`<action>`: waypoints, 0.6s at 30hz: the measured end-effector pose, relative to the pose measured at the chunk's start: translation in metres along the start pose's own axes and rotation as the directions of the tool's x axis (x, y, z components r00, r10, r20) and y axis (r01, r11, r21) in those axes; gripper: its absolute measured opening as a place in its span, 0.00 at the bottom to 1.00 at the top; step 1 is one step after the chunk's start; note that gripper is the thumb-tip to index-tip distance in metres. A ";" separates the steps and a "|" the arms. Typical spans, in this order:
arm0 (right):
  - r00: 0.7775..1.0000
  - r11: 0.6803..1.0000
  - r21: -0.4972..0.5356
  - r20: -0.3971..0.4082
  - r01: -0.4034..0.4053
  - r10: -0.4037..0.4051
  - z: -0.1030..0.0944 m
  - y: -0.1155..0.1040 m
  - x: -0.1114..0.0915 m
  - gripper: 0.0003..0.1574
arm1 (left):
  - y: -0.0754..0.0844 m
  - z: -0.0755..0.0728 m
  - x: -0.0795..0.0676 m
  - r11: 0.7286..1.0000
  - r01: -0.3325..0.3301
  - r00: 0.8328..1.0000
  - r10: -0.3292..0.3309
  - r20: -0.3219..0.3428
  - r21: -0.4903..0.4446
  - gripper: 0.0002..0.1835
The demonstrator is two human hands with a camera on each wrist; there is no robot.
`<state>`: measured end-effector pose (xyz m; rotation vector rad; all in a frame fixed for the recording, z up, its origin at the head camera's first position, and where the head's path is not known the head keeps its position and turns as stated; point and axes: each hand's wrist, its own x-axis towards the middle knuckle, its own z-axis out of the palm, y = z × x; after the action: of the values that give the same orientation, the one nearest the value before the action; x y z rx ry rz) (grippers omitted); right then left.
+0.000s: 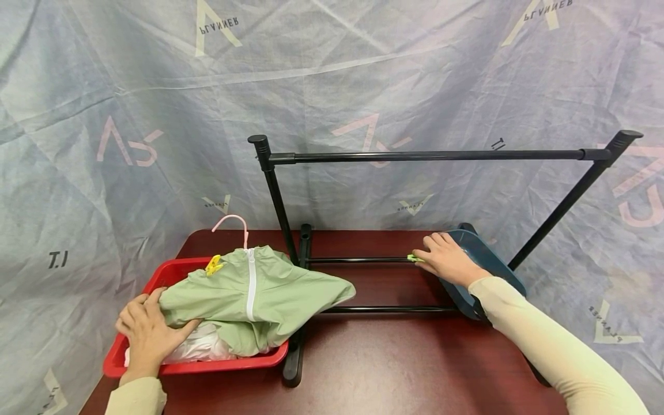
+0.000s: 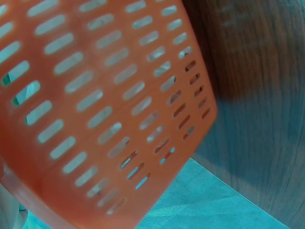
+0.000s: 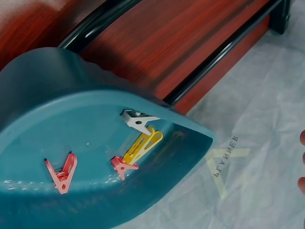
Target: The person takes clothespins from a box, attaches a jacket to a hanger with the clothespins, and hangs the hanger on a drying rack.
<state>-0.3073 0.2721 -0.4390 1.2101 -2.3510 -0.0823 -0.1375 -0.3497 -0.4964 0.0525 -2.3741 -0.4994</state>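
Observation:
A light green jacket (image 1: 228,297) with a white zip lies on a pink hanger (image 1: 236,220) over a red basket (image 1: 228,364). One yellow clothespin (image 1: 214,265) is clipped near its shoulder. At the basket's left side, my left hand (image 1: 147,328) grips the jacket's end between spread thumb and fingers. The left wrist view shows the slotted basket wall (image 2: 109,100), which hides most of that hand. My right hand (image 1: 447,258) pinches a green clothespin (image 1: 413,258) beside the blue bin (image 1: 485,259). Inside the bin lie a yellow clothespin (image 3: 143,145), a white one and two pink ones.
A black rack stands on the dark red table (image 1: 384,357), its top bar (image 1: 436,156) high above and its lower bars (image 1: 389,309) near the tabletop. White plastic (image 1: 199,346) shows under the jacket. Grey printed sheeting (image 1: 332,75) hangs behind.

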 end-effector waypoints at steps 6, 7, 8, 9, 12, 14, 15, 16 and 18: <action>1.000 1.000 0.005 -0.015 0.017 -0.017 0.001 -0.003 0.003 0.11 | 0.000 0.001 0.000 1.000 0.001 1.000 -0.001 -0.006 0.009 0.61; 1.000 1.000 0.001 -0.020 0.024 -0.024 0.001 -0.003 0.003 0.11 | 0.000 0.001 0.000 1.000 0.002 1.000 -0.002 -0.004 0.009 0.61; 0.999 1.000 -0.005 -0.024 0.031 -0.031 0.001 -0.004 0.004 0.12 | 0.000 0.001 0.000 1.000 0.003 1.000 -0.003 -0.002 0.008 0.61; 0.999 0.999 -0.011 -0.029 0.038 -0.038 0.001 -0.004 0.004 0.12 | -0.001 0.001 0.000 1.000 0.002 1.000 -0.002 -0.002 0.008 0.61; 0.998 0.998 -0.026 -0.032 0.051 -0.052 0.001 -0.006 0.006 0.12 | -0.001 0.001 0.000 1.000 0.001 1.000 -0.001 -0.004 0.014 0.61; 0.997 0.998 -0.026 -0.045 0.060 -0.061 0.002 -0.006 0.007 0.12 | -0.001 0.002 0.000 1.000 -0.001 1.000 0.002 -0.009 0.017 0.61; 0.997 0.998 -0.023 -0.052 0.064 -0.065 0.003 -0.006 0.007 0.12 | -0.001 0.002 0.000 1.000 -0.002 1.000 0.002 -0.012 0.018 0.61; 0.996 0.997 -0.026 -0.056 0.067 -0.068 0.004 -0.007 0.008 0.12 | -0.001 0.002 0.000 1.000 -0.003 1.000 0.003 -0.015 0.019 0.61; 0.995 0.997 -0.026 -0.064 0.076 -0.077 0.004 -0.007 0.009 0.13 | -0.001 0.002 0.000 1.000 -0.004 1.000 0.004 -0.021 0.020 0.61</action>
<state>-0.3082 0.2605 -0.4413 1.2727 -2.2421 -0.0947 -0.1385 -0.3502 -0.4984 0.0621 -2.3589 -0.4707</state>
